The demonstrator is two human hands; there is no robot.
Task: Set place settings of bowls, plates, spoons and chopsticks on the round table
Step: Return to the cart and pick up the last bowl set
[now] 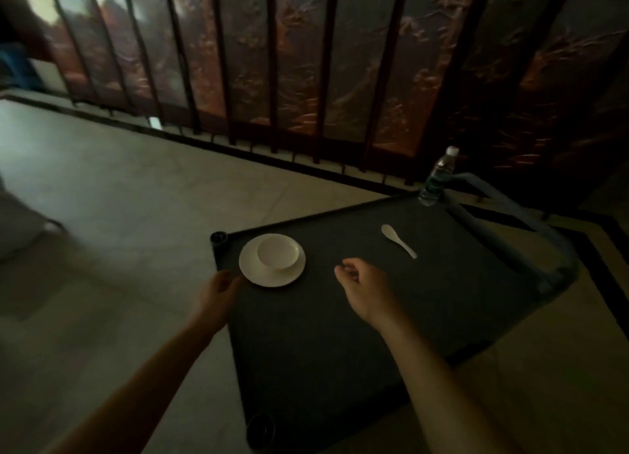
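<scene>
- White bowl [278, 252] is seated on a white plate [252, 271] near the left edge of a dark cart [323, 334].
- A white spoon [398, 241] is laid well apart, to the right.
- The left hand [218, 292] is held just beside the plate's rim; its grip cannot be told in the dimness.
- The right hand [364, 290] is held over the cart, loosely curled, nothing grasped.

A dark rectangular plastic cart top [340, 334] stood over a pale tiled floor [136, 198]. Near its far left corner lay a round white ceramic plate [258, 278], with a small white bowl [278, 251] seated upright on it. A white ceramic soup spoon [398, 241] lay well apart to the right. A clear plastic water bottle [437, 178] stood at the far right corner
</scene>
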